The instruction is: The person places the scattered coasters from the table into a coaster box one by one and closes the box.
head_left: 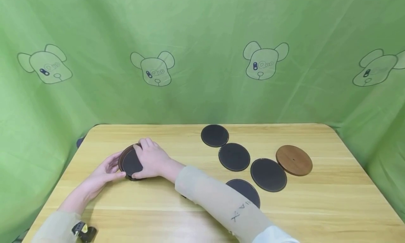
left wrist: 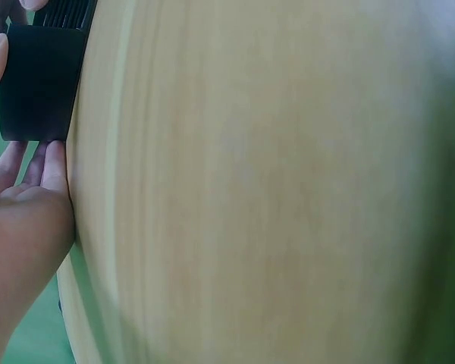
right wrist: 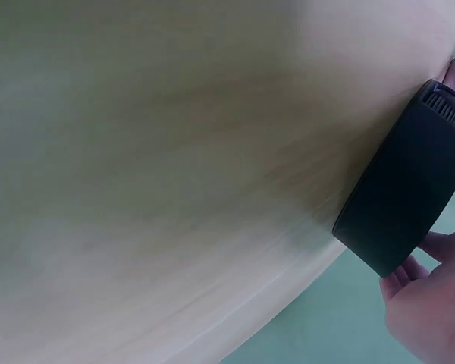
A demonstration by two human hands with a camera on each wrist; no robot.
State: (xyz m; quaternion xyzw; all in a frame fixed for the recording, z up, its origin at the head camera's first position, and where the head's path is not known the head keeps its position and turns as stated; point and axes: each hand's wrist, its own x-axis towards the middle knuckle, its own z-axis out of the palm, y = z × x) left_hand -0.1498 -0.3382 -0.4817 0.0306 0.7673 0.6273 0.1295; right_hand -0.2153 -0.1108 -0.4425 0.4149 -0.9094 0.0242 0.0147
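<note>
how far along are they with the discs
Apparently done: a stack of dark edges shows in the black holder. In hand: the left hand grips the holder; the right hand holds a dark disc at its top. Left, probably: four dark discs and a brown disc on the table.

A slotted black holder (left wrist: 39, 83) is gripped by the fingers (left wrist: 54, 163) of the left hand (left wrist: 26, 203). Green cloth (left wrist: 39, 330) is seen beyond the worktop (left wrist: 250, 189).

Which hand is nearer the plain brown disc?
Right. The right hand is left of the brown disc, across the table; the left hand is farther left. Neither touches it.
</note>
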